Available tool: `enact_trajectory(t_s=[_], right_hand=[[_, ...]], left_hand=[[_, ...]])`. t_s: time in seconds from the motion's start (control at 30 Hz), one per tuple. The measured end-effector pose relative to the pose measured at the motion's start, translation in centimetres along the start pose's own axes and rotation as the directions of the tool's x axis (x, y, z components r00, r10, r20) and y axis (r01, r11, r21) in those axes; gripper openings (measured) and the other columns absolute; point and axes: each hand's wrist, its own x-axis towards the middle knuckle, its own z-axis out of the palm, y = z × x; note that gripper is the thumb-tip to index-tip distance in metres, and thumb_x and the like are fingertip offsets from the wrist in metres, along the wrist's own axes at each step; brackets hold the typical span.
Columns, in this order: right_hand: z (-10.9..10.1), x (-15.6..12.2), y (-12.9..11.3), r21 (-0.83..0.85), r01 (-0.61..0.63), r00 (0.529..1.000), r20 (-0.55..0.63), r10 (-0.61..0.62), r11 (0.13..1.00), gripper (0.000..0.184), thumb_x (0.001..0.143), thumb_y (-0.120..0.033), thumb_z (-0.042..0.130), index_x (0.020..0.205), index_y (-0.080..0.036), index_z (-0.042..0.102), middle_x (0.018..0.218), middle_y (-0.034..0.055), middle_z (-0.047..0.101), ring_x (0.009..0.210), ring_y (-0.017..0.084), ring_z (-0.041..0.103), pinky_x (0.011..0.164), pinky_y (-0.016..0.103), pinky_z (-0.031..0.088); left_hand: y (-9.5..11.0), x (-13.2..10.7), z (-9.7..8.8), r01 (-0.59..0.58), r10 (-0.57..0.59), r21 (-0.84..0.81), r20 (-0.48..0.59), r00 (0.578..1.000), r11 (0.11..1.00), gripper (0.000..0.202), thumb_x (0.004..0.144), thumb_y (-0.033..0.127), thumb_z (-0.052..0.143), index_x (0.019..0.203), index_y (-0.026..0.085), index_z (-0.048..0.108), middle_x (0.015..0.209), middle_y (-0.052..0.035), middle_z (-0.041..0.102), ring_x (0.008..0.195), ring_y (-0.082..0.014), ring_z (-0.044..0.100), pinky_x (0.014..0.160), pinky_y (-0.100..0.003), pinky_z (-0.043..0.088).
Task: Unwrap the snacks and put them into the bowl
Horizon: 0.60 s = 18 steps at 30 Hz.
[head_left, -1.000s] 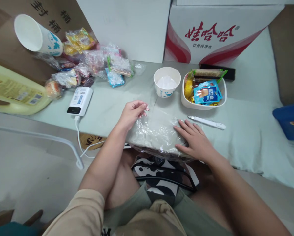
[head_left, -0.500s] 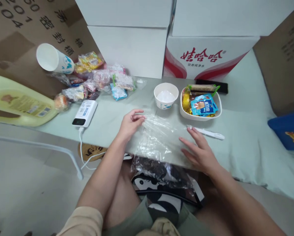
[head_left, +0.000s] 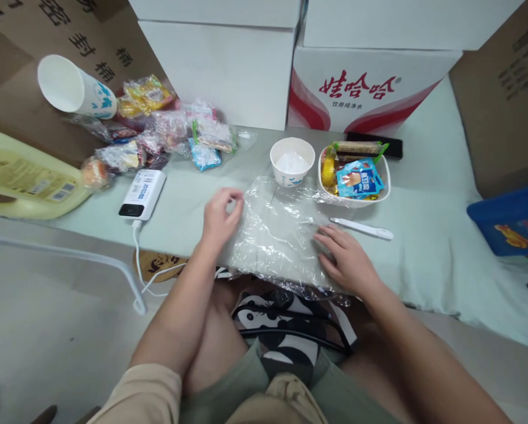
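A power bank (head_left: 142,193) lies far left on the table (head_left: 423,247). The left hand (head_left: 220,215) comes next. Its fingers are curled shut right at the left edge of the bag (head_left: 277,235); I cannot tell if they pinch it. The clear bag lies flat between both hands, from the table's near edge up to the cup (head_left: 291,160). The right hand (head_left: 346,262) rests on the bag's right side, fingers open and flat. A pen (head_left: 362,228) lies just past it, below the bowl (head_left: 385,188).
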Motion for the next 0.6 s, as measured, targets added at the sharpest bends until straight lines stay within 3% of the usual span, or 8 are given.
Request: enact_trajectory(t_s=[0.03,0.1,0.17,0.23,0.33,0.47,0.6], right_hand=[[0.1,-0.1,0.2,0.0,0.0,1.0,0.026,0.0,1.0,0.039,0.093,-0.02,0.049,0.129,-0.018,0.063,0.142,0.0125,0.06,0.135,0.033,0.052,0.109,0.054,0.047],[0.3,-0.3,0.4,0.002,0.005,0.997,0.076,-0.005,1.0,0.043,0.091,-0.013,0.045,0.129,-0.019,0.064,0.144,0.0113,0.059,0.138,0.032,0.05,0.11,0.055,0.046],[0.3,-0.5,0.5,-0.006,-0.002,0.993,0.119,0.003,1.0,0.049,0.089,-0.009,0.042,0.132,-0.02,0.063,0.147,0.0104,0.056,0.14,0.032,0.048,0.111,0.055,0.044],[0.3,-0.6,0.4,-0.018,-0.019,0.989,0.145,0.022,1.0,0.051,0.089,-0.009,0.041,0.134,-0.02,0.061,0.149,0.0107,0.054,0.141,0.031,0.047,0.112,0.056,0.042],[0.3,-0.6,0.3,-0.027,-0.037,0.986,0.16,0.041,0.999,0.05,0.09,-0.011,0.04,0.136,-0.02,0.059,0.149,0.0108,0.054,0.142,0.029,0.045,0.114,0.056,0.041],[0.4,-0.5,0.3,-0.046,-0.03,0.988,0.152,0.037,0.998,0.049,0.091,-0.011,0.039,0.134,-0.019,0.061,0.148,0.011,0.055,0.142,0.03,0.046,0.113,0.055,0.041],[0.4,-0.7,0.2,-0.06,-0.006,0.991,0.133,0.014,0.998,0.048,0.091,-0.011,0.039,0.134,-0.019,0.06,0.148,0.0104,0.056,0.141,0.03,0.047,0.113,0.054,0.042]], left_hand=[[0.0,-0.5,-0.3,-0.067,0.063,0.032,0.129,0.99,0.997,0.019,0.09,0.025,0.055,0.102,0.02,0.068,0.108,-0.0075,0.071,0.107,-0.0219,0.064,0.098,-0.039,0.05],[-0.3,-1.3,-0.7,-0.182,0.147,0.069,0.35,0.925,0.981,0.022,0.092,0.026,0.053,0.107,0.021,0.069,0.114,-0.0073,0.072,0.112,-0.0232,0.063,0.104,-0.043,0.047],[-1.0,-1.7,-1.0,-0.226,0.152,0.113,0.452,0.879,0.968,0.029,0.092,0.027,0.054,0.118,0.023,0.067,0.129,-0.0075,0.067,0.125,-0.0256,0.057,0.112,-0.048,0.041],[-1.7,-1.8,-1.4,-0.19,0.101,0.159,0.448,0.888,0.969,0.038,0.091,0.027,0.057,0.128,0.023,0.063,0.143,-0.0092,0.058,0.136,-0.0277,0.049,0.117,-0.05,0.036],[-1.8,-2.0,-1.8,-0.037,-0.029,0.203,0.313,0.949,0.979,0.044,0.087,0.031,0.062,0.13,0.019,0.061,0.154,-0.0144,0.044,0.142,-0.0309,0.042,0.119,-0.051,0.034],[0.1,-2.4,-0.3,0.153,-0.19,0.18,0.211,0.959,0.972,0.027,0.081,0.037,0.07,0.096,0.015,0.07,0.136,-0.0172,0.055,0.132,-0.0346,0.049,0.116,-0.052,0.038],[2.4,-2.5,2.0,0.225,-0.191,-0.142,0.218,0.957,0.964,0.004,0.084,0.022,0.063,0.083,0.018,0.064,0.116,-0.0097,0.06,0.115,-0.0233,0.06,0.105,-0.044,0.05]])
